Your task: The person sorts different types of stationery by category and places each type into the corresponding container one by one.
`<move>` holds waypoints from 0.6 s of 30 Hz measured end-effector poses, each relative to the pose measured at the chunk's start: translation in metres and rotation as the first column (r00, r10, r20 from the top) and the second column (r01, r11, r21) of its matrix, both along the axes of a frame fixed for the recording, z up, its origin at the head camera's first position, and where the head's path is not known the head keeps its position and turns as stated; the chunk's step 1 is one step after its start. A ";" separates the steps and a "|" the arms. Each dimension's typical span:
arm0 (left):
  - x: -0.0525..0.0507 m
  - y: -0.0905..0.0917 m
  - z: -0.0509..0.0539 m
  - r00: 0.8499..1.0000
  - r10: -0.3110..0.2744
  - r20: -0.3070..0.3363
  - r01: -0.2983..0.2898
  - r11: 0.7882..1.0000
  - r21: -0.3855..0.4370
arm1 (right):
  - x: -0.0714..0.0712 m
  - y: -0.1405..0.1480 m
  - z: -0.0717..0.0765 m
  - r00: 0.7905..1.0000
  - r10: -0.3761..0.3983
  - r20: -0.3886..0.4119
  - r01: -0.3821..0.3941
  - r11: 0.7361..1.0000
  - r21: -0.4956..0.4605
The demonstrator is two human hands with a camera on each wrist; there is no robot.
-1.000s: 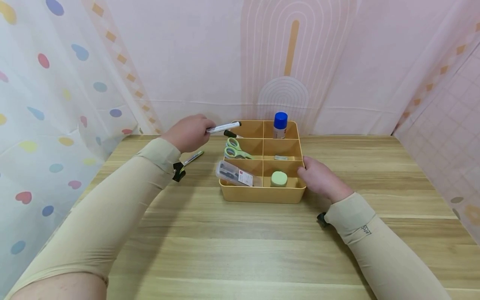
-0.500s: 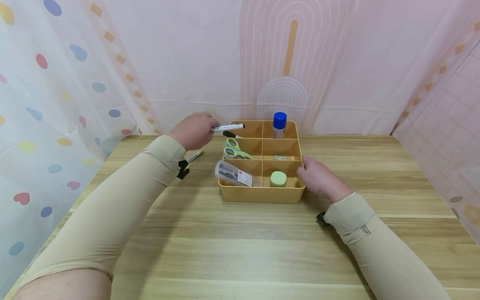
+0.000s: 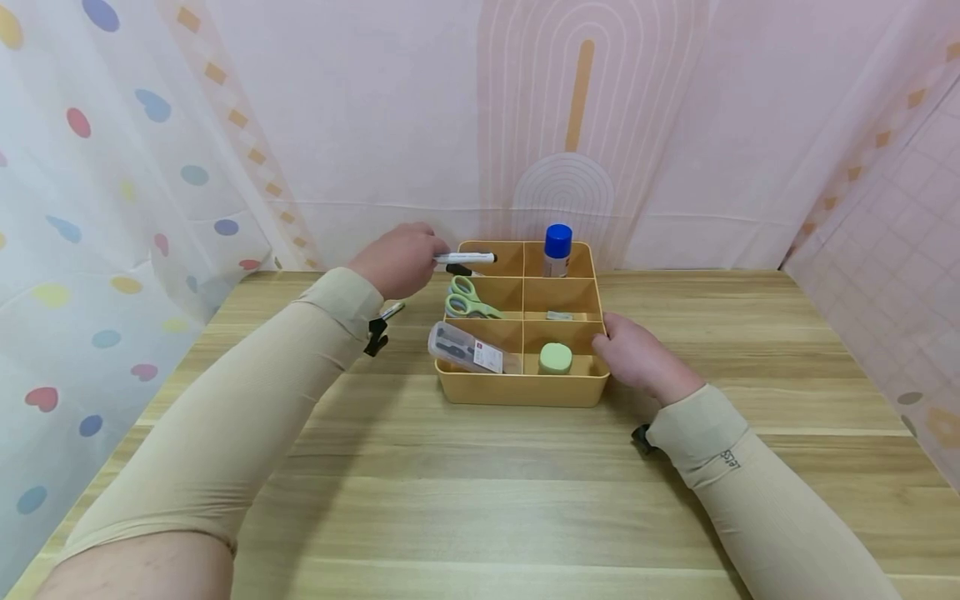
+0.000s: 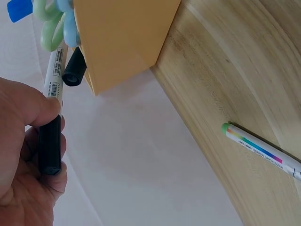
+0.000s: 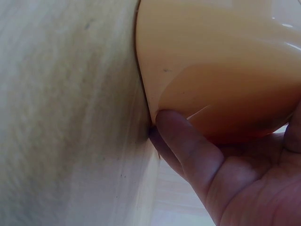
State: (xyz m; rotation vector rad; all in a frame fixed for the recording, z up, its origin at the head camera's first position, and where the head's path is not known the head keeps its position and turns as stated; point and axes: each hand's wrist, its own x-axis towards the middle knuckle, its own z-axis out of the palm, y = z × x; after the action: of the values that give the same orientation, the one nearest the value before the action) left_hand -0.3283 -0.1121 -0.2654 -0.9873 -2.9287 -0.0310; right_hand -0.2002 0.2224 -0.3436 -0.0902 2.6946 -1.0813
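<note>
My left hand point(image 3: 401, 260) pinches a white marker point(image 3: 465, 258) with a black cap between thumb and fingers. The marker's far end reaches over the back-left compartment of the yellow divided organizer point(image 3: 525, 389). Another black-capped marker point(image 4: 75, 68) leans out of that same compartment. At the organizer's right side, my right hand point(image 3: 637, 354) grips the wall, its thumb at the rim. In the right wrist view, fingertips point(image 5: 171, 125) touch the outer wall low down. Green-handled scissors point(image 3: 468, 300) stand in the middle-left compartment.
A blue-capped glue stick point(image 3: 557, 246) stands back right. A clear case point(image 3: 465, 346) leans in the front left; a light green jar point(image 3: 555, 357) sits front right. A small grey item point(image 3: 559, 316) lies middle right. A green-tipped marker point(image 4: 263, 149) lies on the table.
My left hand has moved right with the white marker, whose tip now lies further over the back-left compartment. The right hand keeps its grip on the organizer.
</note>
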 end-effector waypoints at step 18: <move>0.001 0.016 0.000 0.998 -0.063 0.001 0.063 0.996 -0.063 | 0.000 -0.002 0.000 1.000 0.008 0.012 -0.007 1.000 -0.024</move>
State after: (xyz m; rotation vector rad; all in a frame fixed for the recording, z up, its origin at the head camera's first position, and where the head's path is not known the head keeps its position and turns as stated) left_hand -0.3272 -0.0960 -0.2649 -1.0874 -2.9143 0.0602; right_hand -0.2001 0.2200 -0.3432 -0.0974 2.6689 -1.1085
